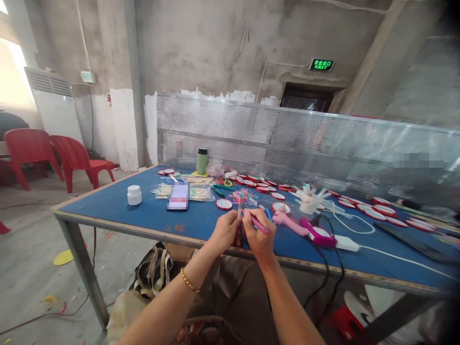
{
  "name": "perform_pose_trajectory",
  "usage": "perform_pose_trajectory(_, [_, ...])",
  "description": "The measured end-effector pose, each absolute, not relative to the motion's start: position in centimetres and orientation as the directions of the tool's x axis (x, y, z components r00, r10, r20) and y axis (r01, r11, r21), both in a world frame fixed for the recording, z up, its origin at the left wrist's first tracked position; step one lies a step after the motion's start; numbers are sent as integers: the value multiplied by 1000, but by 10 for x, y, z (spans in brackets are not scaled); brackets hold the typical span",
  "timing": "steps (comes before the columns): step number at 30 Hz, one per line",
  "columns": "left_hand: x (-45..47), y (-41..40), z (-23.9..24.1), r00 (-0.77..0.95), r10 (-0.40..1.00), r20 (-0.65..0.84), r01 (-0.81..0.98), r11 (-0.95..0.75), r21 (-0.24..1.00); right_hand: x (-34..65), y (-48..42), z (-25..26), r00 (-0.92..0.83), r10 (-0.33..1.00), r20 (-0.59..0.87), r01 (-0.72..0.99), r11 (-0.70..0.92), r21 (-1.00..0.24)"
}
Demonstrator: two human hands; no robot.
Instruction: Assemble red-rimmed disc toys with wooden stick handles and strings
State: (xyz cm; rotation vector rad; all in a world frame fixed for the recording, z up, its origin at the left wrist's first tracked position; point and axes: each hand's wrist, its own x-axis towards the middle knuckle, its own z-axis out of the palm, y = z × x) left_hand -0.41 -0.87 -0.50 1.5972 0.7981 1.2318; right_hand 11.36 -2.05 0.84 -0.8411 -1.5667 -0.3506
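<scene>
My left hand (pixel 225 231) is closed around a thin wooden stick (pixel 239 205) that stands upright above the front edge of the blue table (pixel 108 203). My right hand (pixel 259 235) grips a pink marker (pixel 259 224) and its tip points toward the stick. Both hands touch each other. A pink glue gun (pixel 300 226) lies just to the right of them. Small coloured bits (pixel 244 195) lie scattered behind the hands.
Several red-rimmed round discs (pixel 359 207), a white cup of sticks (pixel 309 201), bags of sticks (pixel 197 192), a white jar (pixel 134 195), a green bottle (pixel 201 161) and a white adapter (pixel 347 243) lie on the table. A perforated metal screen (pixel 287 139) backs it. Red chairs (pixel 75 158) stand left.
</scene>
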Motion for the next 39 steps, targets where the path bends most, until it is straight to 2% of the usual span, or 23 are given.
perform_pose_trajectory(39, [-4,-9,-4,281,890,359,-47,-361,932,114,-20,8,21,301,953,693,683,-231])
